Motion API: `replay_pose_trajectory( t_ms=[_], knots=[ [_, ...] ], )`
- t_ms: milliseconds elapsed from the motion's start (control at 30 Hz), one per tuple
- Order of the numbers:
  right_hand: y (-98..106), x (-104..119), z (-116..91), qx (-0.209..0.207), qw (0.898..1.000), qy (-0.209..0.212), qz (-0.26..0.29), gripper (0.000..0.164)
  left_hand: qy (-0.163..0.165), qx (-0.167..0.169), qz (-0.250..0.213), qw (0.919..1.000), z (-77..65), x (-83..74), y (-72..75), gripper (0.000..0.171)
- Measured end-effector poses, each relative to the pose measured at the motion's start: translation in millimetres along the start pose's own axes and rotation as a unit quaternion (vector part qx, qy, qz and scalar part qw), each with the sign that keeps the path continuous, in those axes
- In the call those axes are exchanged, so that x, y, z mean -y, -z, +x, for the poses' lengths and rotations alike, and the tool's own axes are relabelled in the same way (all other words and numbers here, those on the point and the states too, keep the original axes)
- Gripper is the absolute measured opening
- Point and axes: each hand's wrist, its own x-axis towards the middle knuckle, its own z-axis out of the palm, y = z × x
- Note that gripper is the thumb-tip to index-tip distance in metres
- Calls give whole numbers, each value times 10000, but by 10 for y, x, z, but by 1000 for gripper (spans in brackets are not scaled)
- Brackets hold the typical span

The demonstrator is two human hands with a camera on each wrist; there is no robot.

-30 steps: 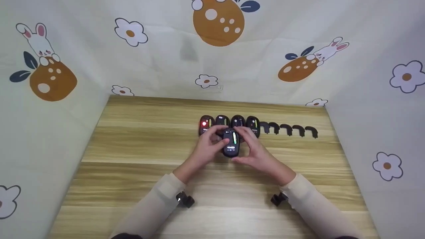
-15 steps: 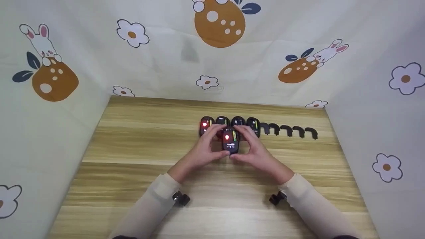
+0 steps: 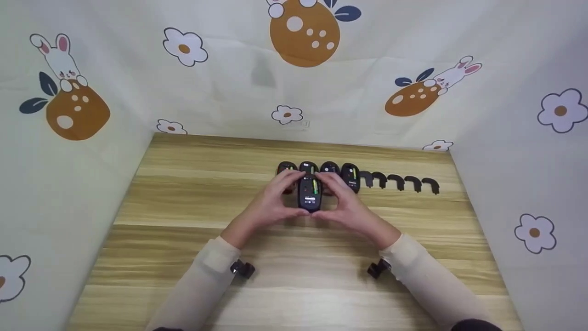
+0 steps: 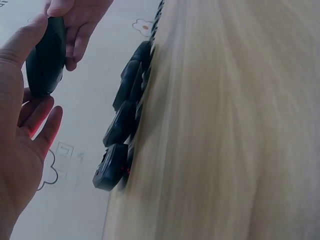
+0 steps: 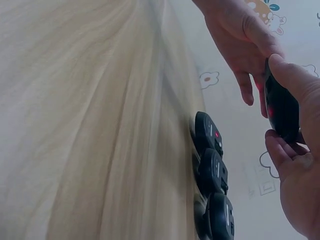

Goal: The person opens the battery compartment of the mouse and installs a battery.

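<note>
Between both hands a black computer mouse point(image 3: 309, 195) is held up, its underside facing the head camera and a green-yellow battery point(image 3: 315, 186) showing in its uncovered slot. My left hand point(image 3: 271, 200) grips it from the left, thumb at the near end and fingers at the far end. From the other side my right hand point(image 3: 347, 202) grips the same two ends. In the left wrist view the mouse point(image 4: 46, 60) hangs well above the table. Behind it, several more black mice point(image 3: 350, 178) lie underside up in a row, partly hidden by the hands.
Several curved black covers point(image 3: 395, 181) continue the row to the right on the wooden table point(image 3: 193, 184). A pale printed cloth point(image 3: 220, 92) walls off the back and sides. Small wrist cameras point(image 3: 242, 269) sit on both sleeves.
The held mouse has shifted slightly left with both hands. My left thumb has moved from its face to its near end. Its red light showed half a second ago; the head view now shows none.
</note>
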Motion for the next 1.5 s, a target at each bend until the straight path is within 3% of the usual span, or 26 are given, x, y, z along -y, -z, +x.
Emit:
replay_pose_trajectory(
  t_ms=[267,600,1000,1233,1500],
  knots=[
    [-42,20,209,252,9980,13,-574,101,-102,32,647,9978,7,75,198,101],
    [-173,75,531,340,9933,-180,-1092,99,198,122,1101,9936,14,156,475,100],
    [-423,-20,894,512,9878,-135,-1465,99,1040,306,826,9907,-38,342,766,100],
    [-580,-69,1108,518,9841,-228,-1685,98,1217,286,785,9891,-48,480,900,98],
    [-705,-132,1285,551,9726,-210,-2249,100,1381,287,822,9866,-22,663,972,97]
  ],
)
